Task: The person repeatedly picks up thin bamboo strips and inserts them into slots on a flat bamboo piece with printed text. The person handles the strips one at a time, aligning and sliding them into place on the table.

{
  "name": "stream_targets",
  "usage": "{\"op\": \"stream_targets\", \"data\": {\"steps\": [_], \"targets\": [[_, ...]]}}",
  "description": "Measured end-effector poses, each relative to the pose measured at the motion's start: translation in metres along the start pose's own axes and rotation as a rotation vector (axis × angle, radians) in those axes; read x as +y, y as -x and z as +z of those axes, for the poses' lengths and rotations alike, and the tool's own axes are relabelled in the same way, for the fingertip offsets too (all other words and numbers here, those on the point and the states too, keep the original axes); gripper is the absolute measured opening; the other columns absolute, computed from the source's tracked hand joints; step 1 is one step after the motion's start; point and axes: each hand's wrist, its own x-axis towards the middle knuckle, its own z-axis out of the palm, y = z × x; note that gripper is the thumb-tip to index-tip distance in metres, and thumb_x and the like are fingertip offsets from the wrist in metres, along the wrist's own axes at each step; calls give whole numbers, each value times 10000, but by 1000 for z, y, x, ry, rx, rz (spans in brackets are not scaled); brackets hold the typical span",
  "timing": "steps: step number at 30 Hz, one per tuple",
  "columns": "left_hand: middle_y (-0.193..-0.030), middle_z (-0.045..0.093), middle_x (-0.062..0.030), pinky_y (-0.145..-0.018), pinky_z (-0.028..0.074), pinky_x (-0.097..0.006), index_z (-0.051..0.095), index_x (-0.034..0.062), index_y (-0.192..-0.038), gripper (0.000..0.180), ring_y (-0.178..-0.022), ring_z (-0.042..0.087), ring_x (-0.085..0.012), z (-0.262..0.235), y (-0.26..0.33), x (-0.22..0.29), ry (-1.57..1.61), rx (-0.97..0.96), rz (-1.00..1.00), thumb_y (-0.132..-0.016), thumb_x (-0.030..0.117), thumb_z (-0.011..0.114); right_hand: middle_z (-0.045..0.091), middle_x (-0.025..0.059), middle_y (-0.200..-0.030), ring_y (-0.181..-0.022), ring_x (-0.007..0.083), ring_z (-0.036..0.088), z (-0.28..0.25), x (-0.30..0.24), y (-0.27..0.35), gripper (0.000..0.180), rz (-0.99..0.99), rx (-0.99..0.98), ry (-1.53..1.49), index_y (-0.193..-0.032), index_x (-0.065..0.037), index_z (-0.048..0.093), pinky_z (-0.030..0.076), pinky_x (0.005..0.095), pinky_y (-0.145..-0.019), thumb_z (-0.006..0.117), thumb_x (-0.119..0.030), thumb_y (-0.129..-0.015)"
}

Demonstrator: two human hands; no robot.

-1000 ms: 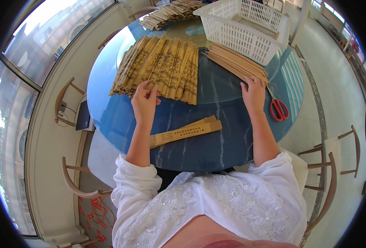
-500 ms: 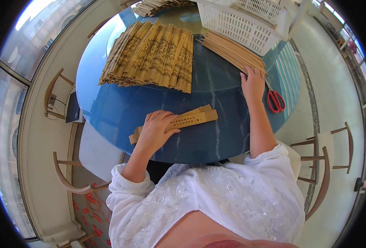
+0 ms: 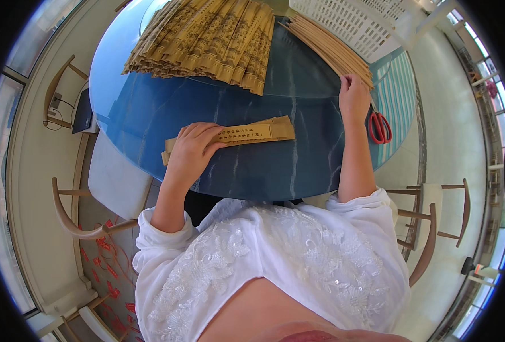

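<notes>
My left hand (image 3: 192, 151) lies over the left part of some long folded golden-brown paper strips (image 3: 259, 132), printed with dark characters, and its fingers are closed on them. Two strips seem to overlap at a slight angle, flat near the table's front edge. My right hand (image 3: 355, 98) is at the near end of a bundle of thin wooden sticks (image 3: 327, 47). Its thumb and fingertips pinch together on a stick end, though the fingers partly cover what they hold. Just right of this wrist lie red-handled scissors (image 3: 380, 127), blades partly hidden by the sticks and hand.
A large pile of pleated golden-brown printed paper (image 3: 207, 48) covers the far left of the round blue table (image 3: 246, 168). Behind the sticks stands a white plastic basket (image 3: 372, 34). Wooden chairs (image 3: 426, 245) surround the table; a dark device (image 3: 84, 114) sits beside it on the left.
My right fingers have drawn together from lying spread over the stick ends into a pinch. The left hand stays on the paper strips. The whole view has shifted, with the table higher in it.
</notes>
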Motion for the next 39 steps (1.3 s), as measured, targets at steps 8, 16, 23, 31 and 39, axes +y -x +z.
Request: {"op": "stream_targets", "data": {"steps": [8,16,23,31,39], "targets": [[-1048,665,-68,-926,450,-388,689,58,-1047,262,-1038,596,-269,-20,20,-7,-93,34,-57,-806,157,715,567,-3,-756,-655,56,476,-28,-40,-3,160,120,22,-894,-1107,-47,596,428,224,-623,572,-130,-973],[-908,659,-123,-812,479,-383,664,15,-963,110,-890,615,-296,-26,28,-10,-42,42,-66,-883,79,624,604,88,-943,-861,159,527,-34,-31,-4,236,195,-142,-1922,-1174,20,594,435,302,-771,534,-57,-959],[-757,625,-122,-692,467,-392,643,28,-898,99,-734,592,-307,-23,25,-19,-38,0,-69,-898,123,617,564,77,-831,-768,149,478,-45,-36,-8,270,295,-10,-2120,-1037,11,629,400,303,-732,504,-225,-993],[-762,635,-94,-716,465,-380,680,63,-904,141,-766,597,-282,-29,18,-25,15,-123,-206,-856,195,676,348,7,-546,-548,116,312,-37,-22,-10,410,433,-284,-2038,-775,-37,586,271,273,-548,477,-351,-1015],[-928,649,-38,-833,439,-359,708,66,-903,201,-943,587,-236,-21,0,-16,-204,65,29,-806,242,714,414,12,-571,-498,80,307,-35,-34,-6,436,557,-148,-1657,-694,-54,542,272,249,-501,515,-359,-1004]]}}
